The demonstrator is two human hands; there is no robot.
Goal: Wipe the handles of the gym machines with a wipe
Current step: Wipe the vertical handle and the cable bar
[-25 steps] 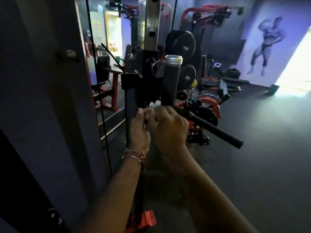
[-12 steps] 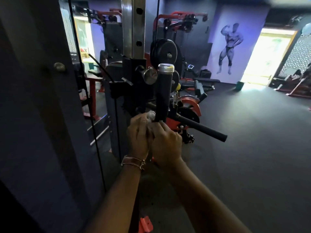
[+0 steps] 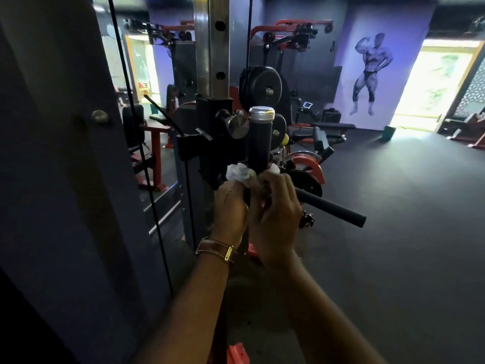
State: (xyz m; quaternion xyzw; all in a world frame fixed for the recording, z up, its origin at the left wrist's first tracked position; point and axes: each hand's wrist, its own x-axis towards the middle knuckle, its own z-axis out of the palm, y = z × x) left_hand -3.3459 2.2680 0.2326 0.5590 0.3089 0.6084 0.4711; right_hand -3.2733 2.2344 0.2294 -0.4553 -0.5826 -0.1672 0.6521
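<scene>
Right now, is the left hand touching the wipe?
Touching. The head view shows the left hand pinching the crumpled white wipe, beside the upright handle.

Matt black handle (image 3: 259,143), shiny metal cap (image 3: 261,113); crumpled wipe (image 3: 237,173).

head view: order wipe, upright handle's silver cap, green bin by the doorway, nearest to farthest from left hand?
1. wipe, held in the left hand.
2. silver cap, above the hands on the upright handle.
3. green bin, far right by the doorway.
</scene>
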